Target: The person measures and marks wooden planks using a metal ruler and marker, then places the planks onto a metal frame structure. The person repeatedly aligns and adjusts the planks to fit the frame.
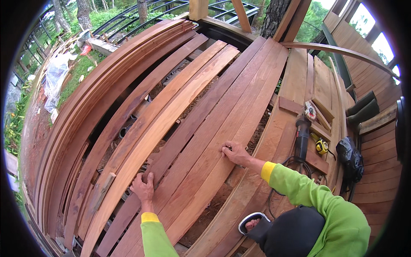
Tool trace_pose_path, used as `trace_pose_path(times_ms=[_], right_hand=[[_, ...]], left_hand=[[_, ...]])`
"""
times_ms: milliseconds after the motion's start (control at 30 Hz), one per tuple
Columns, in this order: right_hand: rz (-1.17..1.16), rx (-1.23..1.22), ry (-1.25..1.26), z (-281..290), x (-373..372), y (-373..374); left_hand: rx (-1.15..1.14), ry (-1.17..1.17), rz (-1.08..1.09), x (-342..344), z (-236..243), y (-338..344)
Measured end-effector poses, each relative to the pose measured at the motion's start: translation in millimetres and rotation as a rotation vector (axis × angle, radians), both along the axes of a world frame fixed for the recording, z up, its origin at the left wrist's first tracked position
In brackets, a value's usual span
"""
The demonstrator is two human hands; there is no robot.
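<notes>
My left hand (143, 186) is at the left edge of a dark reddish-brown wooden plank (188, 132), its fingers bent over that edge and its thumb apart. Farther right, my right hand (236, 153) has its fingers curled at the right edge of a lighter brown plank (251, 112). Between these two lies a middle plank (220, 115), and all three run side by side with narrow seams. Parts of the fingers are hidden against the wood.
Left are loose orange-brown planks (169, 116) over open gaps, a short wood offcut (102, 190) and a plank stack (107, 70). On the right lie an angle grinder (302, 137), its cord, a yellow tape measure (321, 146), a black bag (350, 156) and boots (363, 109).
</notes>
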State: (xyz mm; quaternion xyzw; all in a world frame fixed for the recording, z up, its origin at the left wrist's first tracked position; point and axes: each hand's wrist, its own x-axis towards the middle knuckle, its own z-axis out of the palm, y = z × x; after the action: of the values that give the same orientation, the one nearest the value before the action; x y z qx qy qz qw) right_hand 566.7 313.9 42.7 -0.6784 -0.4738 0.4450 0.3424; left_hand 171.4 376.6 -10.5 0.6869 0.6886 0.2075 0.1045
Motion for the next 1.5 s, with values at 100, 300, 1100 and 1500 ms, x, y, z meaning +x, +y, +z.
trace_pose_path(times_ms=[100,300,1100,1500], right_hand=[[0.009,0.021,-0.001,-1.9,1.9,-0.8],[0.014,0.036,-0.079,-4.8,2.0,-0.2],[-0.016,0.03,-0.066,-5.1,-0.8,0.9],[-0.01,0.068,-0.054,-9.0,0.0,0.5]], left_hand=[[-0.011,0.002,0.016,13.9,3.5,3.1],[-0.111,-0.022,0.006,12.9,9.5,8.8],[-0.106,-0.043,0.002,55.0,7.4,29.9],[-0.115,-0.092,-0.016,61.0,10.6,30.8]])
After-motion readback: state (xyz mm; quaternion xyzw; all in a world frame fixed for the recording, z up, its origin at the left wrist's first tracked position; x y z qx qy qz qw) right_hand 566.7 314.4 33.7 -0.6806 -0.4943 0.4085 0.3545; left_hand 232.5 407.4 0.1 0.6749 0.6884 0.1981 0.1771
